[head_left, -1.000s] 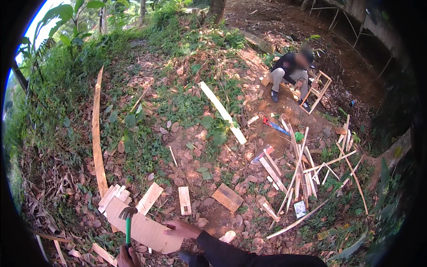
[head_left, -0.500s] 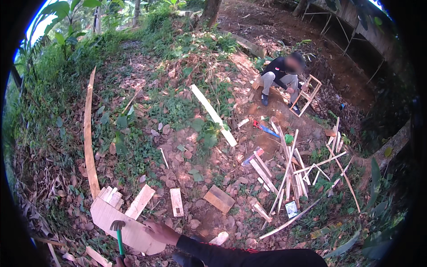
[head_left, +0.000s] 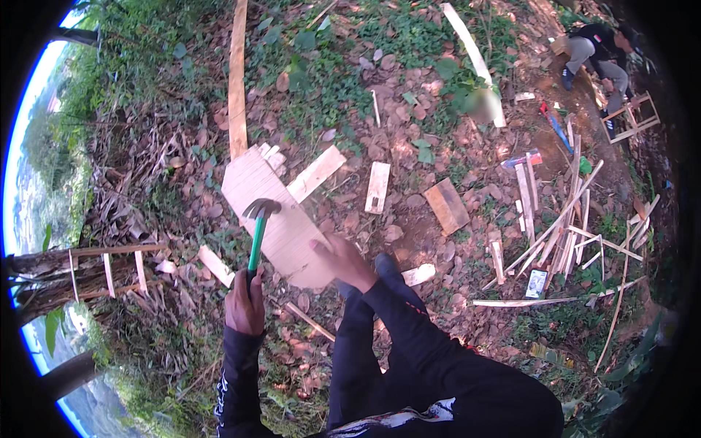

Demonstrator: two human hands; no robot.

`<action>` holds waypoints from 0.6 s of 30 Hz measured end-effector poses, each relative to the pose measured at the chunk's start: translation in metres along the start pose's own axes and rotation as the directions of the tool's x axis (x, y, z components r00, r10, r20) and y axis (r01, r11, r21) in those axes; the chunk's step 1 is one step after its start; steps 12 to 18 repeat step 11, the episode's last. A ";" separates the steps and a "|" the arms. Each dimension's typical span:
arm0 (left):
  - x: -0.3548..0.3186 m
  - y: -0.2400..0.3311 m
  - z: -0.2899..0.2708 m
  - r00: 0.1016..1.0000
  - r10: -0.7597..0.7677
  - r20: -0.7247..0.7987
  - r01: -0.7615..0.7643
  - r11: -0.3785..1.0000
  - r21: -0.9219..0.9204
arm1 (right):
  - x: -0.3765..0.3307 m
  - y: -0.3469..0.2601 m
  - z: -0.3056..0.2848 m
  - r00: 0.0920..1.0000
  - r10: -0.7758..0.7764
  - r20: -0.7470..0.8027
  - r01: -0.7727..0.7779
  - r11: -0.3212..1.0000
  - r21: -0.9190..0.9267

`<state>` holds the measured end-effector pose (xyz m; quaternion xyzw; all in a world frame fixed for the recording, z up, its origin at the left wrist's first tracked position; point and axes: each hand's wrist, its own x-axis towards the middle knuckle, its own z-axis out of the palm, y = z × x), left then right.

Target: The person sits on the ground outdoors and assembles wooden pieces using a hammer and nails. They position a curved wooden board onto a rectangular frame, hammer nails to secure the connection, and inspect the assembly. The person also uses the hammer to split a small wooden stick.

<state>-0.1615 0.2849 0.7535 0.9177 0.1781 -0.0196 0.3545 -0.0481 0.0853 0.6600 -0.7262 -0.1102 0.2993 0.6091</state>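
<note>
My left hand [head_left: 244, 303] grips a claw hammer [head_left: 257, 226] with a green handle, its head raised over a wide pale wooden board [head_left: 274, 215]. My right hand [head_left: 343, 259] holds that board by its near right edge, lifting it off the leaf-covered ground. Both sleeves are black. The hammer head hangs just above the board's middle.
Short wood offcuts [head_left: 377, 187] and a brown block [head_left: 447, 206] lie beyond the board. A long plank [head_left: 237, 80] runs away at the left. A pile of thin slats [head_left: 562, 219] spreads at the right. Another person [head_left: 599, 55] crouches by a small wooden frame [head_left: 631, 117] far right.
The view has tilted down and closer. The board and hammer have risen toward me, and my right hand now grips the board's edge more fully.
</note>
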 end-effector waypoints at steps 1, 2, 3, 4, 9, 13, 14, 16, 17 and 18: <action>-0.001 -0.002 -0.003 1.000 -0.010 -0.016 0.010 0.999 0.035 | 0.002 0.004 0.004 1.000 0.019 -0.011 -0.019 1.000 -0.021; -0.006 -0.005 -0.012 1.000 -0.025 -0.006 0.025 0.997 0.069 | -0.002 0.006 0.011 1.000 -0.003 -0.013 0.003 1.000 -0.004; -0.007 -0.008 -0.016 1.000 -0.023 -0.009 0.023 0.996 0.085 | 0.000 0.008 0.013 0.999 -0.040 -0.025 0.040 0.999 -0.009; -0.006 0.003 -0.024 0.999 -0.035 -0.021 0.037 0.995 0.088 | 0.000 0.008 0.012 1.000 -0.002 -0.003 0.002 1.000 -0.016; -0.012 0.037 -0.027 0.941 0.083 -0.327 -0.106 0.993 -0.055 | -0.001 0.010 0.007 1.000 0.002 -0.027 -0.004 0.996 -0.089; -0.010 0.034 -0.022 0.957 0.124 -0.262 -0.126 0.992 0.009 | -0.003 0.006 0.006 0.997 -0.036 -0.063 0.030 0.996 -0.089; -0.010 0.034 -0.022 0.957 0.124 -0.262 -0.126 0.992 0.009 | -0.003 0.006 0.006 0.997 -0.036 -0.063 0.030 0.996 -0.089; -0.010 0.034 -0.022 0.957 0.124 -0.262 -0.126 0.992 0.009 | -0.003 0.006 0.006 0.997 -0.036 -0.063 0.030 0.996 -0.089; -0.010 0.034 -0.022 0.957 0.124 -0.262 -0.126 0.992 0.009 | -0.003 0.006 0.006 0.997 -0.036 -0.063 0.030 0.996 -0.089; -0.010 0.034 -0.022 0.957 0.124 -0.262 -0.126 0.992 0.009 | -0.003 0.006 0.006 0.997 -0.036 -0.063 0.030 0.996 -0.089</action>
